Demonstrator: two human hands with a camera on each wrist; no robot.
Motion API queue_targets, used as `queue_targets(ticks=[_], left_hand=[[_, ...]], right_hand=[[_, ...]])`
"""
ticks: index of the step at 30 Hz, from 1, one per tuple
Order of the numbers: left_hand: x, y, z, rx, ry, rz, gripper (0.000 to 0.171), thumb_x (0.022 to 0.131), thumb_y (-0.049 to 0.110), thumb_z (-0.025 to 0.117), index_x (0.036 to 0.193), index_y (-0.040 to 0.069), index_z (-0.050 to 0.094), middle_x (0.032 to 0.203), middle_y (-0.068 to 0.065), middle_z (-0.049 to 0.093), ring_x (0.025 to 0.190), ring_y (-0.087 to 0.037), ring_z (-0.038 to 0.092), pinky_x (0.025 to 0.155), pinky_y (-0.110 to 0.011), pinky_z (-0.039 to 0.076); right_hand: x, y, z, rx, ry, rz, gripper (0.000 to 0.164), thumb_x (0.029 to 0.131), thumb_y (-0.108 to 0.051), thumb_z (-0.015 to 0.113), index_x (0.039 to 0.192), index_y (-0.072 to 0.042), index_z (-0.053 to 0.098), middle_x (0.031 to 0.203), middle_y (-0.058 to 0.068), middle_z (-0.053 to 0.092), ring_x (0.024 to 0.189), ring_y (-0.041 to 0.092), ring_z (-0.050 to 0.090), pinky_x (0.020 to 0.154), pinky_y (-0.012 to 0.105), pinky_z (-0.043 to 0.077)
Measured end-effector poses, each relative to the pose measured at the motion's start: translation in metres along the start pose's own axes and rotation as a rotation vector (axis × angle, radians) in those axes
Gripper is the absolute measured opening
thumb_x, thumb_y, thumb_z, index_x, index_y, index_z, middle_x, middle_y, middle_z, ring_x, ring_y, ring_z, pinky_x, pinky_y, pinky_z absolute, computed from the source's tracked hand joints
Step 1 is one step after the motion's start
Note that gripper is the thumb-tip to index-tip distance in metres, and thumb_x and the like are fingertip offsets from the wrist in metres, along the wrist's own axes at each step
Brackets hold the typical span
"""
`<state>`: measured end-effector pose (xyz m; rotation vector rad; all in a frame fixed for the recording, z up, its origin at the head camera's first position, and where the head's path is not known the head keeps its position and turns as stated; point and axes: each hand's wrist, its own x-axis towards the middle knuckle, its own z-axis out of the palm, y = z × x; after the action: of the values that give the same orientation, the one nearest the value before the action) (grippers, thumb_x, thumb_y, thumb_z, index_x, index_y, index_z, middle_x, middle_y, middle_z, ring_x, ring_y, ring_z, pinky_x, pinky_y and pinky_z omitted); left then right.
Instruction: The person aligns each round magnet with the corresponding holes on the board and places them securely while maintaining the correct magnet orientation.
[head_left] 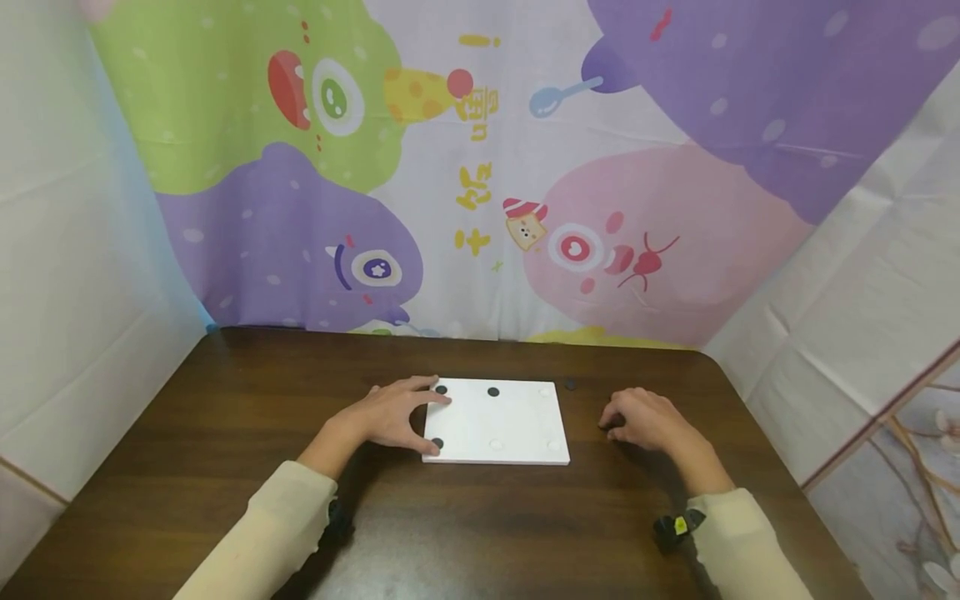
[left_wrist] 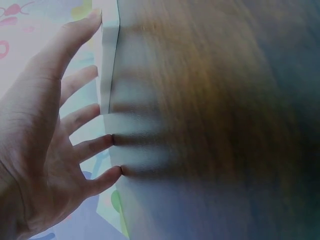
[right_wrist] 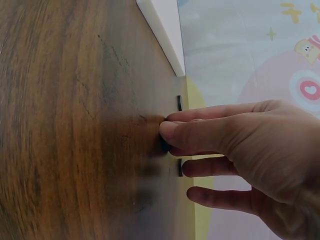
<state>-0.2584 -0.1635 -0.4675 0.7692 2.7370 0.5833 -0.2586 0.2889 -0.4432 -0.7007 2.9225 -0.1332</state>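
Note:
A flat white board (head_left: 498,421) lies on the table. Black discs sit at its top left, top middle (head_left: 492,392) and bottom left, while pale round marks (head_left: 496,445) show at the other spots. My left hand (head_left: 392,414) is spread at the board's left side, thumb by the lower-left corner and a fingertip over the upper-left part. To the right of the board, my right hand (head_left: 641,418) is low over the table. In the right wrist view its thumb and fingers pinch a small dark disc (right_wrist: 164,145) at the tabletop, mostly hidden by the fingers.
One loose black disc (head_left: 570,385) lies just off the board's upper-right corner. Another dark disc (right_wrist: 180,167) shows by the right hand's fingers. Behind the brown wooden table (head_left: 465,533) hangs a cartoon-printed cloth (head_left: 450,292), with pale panels at both sides.

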Motion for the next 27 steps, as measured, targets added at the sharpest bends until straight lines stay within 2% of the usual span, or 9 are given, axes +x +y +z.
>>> queue_targets(ticks=[8,16,27], left_hand=[[-0.0001,0.0005,-0.0002,-0.003,-0.001,-0.001,0.089,0.086,0.060,0.090,0.162,0.022,0.062,0.184,-0.017,0.038,0.167,-0.053,0.039,0.120,-0.097,0.025],[0.0003,0.0002,0.0004,-0.018,-0.004,-0.003,0.089,0.086,0.060,0.090,0.162,0.021,0.062,0.184,-0.018,0.037,0.167,-0.054,0.039,0.120,-0.097,0.023],[0.0007,-0.0004,0.0013,-0.021,-0.008,0.002,0.090,0.086,0.060,0.090,0.162,0.021,0.062,0.185,-0.018,0.036,0.168,-0.053,0.038,0.120,-0.097,0.024]], right_hand=[[0.0036,0.0032,0.0025,0.015,-0.006,0.018,0.007,0.094,-0.019,0.092,0.100,-0.018,0.087,0.111,0.003,0.086,0.102,0.027,0.079,0.083,0.051,0.065],[0.0024,0.0059,0.0026,0.028,0.000,0.027,0.010,0.095,-0.022,0.091,0.095,-0.022,0.081,0.104,-0.002,0.083,0.090,0.016,0.071,0.075,0.045,0.060],[0.0017,0.0067,0.0058,0.039,-0.008,0.030,0.011,0.095,-0.019,0.091,0.099,-0.024,0.082,0.107,-0.003,0.082,0.095,0.016,0.073,0.080,0.047,0.061]])
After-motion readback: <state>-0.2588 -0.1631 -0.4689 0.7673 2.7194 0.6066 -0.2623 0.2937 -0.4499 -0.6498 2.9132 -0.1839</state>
